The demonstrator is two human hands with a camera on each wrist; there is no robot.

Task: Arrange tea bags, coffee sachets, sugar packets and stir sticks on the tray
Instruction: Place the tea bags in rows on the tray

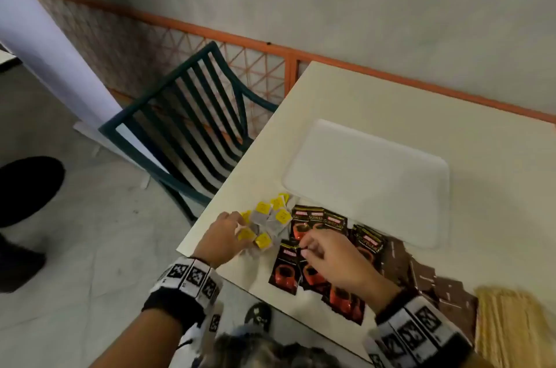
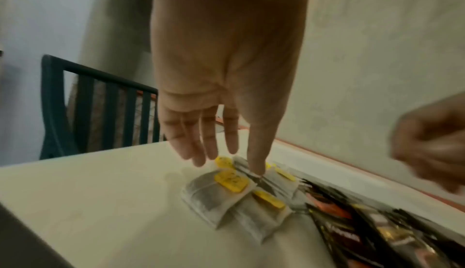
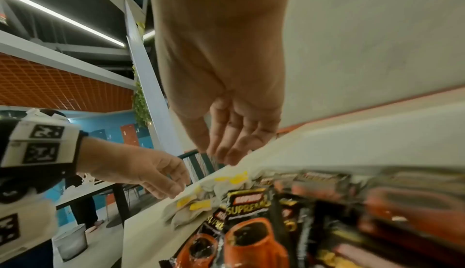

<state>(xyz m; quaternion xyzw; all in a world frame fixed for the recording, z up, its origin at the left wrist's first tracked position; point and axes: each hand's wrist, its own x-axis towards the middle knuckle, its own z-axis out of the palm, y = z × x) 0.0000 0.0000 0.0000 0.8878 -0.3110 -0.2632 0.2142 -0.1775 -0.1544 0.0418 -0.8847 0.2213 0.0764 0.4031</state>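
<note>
The surface (image 1: 376, 102) is seen from above and behind in the head view, which faces forward and down, with both wrists in the lower frame. From the left wrist, the tea bags (image 2: 226, 194) are viewed closely along the fingers (image 2: 208, 133). From the right wrist, the coffee sachets (image 3: 251, 222) fill the lower frame at close range. The tea bags and sachets are shared by all three views.

black wristbands (image 1: 173, 306) carrying white blocks printed with black square markers.
</note>
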